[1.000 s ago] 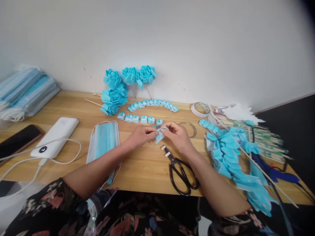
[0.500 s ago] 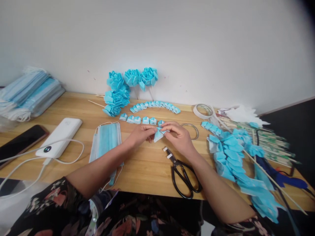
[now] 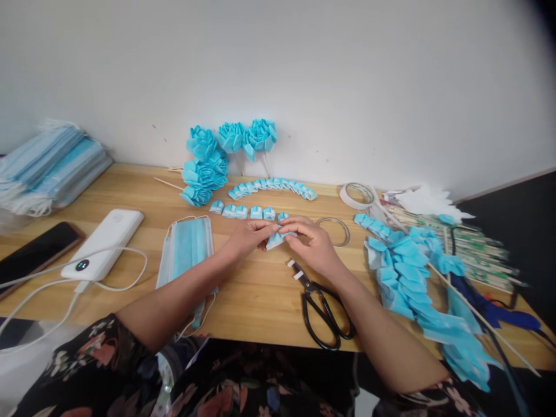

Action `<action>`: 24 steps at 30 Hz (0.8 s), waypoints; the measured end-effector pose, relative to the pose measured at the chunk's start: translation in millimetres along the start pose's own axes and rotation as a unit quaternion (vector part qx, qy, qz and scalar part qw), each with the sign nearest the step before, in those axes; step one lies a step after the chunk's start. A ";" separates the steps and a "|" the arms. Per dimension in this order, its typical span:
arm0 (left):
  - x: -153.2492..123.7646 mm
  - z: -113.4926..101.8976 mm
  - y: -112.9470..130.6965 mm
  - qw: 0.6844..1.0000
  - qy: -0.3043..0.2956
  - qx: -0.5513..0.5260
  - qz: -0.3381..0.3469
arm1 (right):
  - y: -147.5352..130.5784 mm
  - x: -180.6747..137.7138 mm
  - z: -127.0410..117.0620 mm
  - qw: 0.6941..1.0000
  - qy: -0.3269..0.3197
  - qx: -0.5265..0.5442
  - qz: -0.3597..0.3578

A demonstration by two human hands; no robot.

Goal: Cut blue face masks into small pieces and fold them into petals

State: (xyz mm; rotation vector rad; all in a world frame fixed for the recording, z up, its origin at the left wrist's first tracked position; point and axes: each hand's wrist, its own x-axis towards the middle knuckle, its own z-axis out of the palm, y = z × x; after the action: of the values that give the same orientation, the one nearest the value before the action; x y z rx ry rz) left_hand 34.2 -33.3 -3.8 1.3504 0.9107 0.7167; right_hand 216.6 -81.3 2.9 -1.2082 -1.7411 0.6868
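Observation:
Between my fingertips is a small folded piece of light-blue mask fabric (image 3: 276,240), its lower edge showing white and pale blue. My left hand (image 3: 251,236) pinches its left side, and my right hand (image 3: 313,242) pinches it from the right. Just beyond the hands lies a row of folded blue pieces (image 3: 237,211). A longer curved row of folded pieces (image 3: 273,185) sits behind that. Black-handled scissors (image 3: 319,301), with white tape bits on the blades, lie below my right hand. A flat blue face mask (image 3: 189,246) is partly under my left forearm.
Blue fabric flowers (image 3: 202,168) on sticks stand against the wall. Left are stacked masks (image 3: 56,165), a white power bank (image 3: 104,243) with cable and a phone (image 3: 39,255). Right are tape rolls (image 3: 357,196), blue fabric pieces (image 3: 403,272) and a blue glue gun (image 3: 499,315).
The fabric piece has gone from a downward-pointing triangle to a flatter strip with a straight lower edge. Both hands stay in nearly the same place.

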 end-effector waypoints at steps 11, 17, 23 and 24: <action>-2.7 1.5 6.2 0.998 0.011 0.048 0.049 | 7.1 -0.5 -2.6 0.982 -0.059 0.108 0.142; -4.5 3.0 8.8 0.995 0.012 0.070 0.073 | 3.6 -0.7 -0.5 0.970 -0.069 0.145 0.182; -6.9 4.3 12.0 0.989 0.031 0.101 0.099 | 2.0 -2.0 0.7 0.957 -0.078 0.181 0.212; -7.2 4.6 12.3 0.988 0.031 0.109 0.108 | 2.7 -2.5 1.1 0.956 -0.082 0.185 0.213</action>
State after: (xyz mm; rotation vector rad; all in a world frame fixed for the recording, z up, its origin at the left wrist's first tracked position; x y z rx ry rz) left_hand 35.6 -40.5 9.3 1.6455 0.9220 0.8469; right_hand 217.2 -82.6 -0.7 -1.2937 -1.3995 1.3385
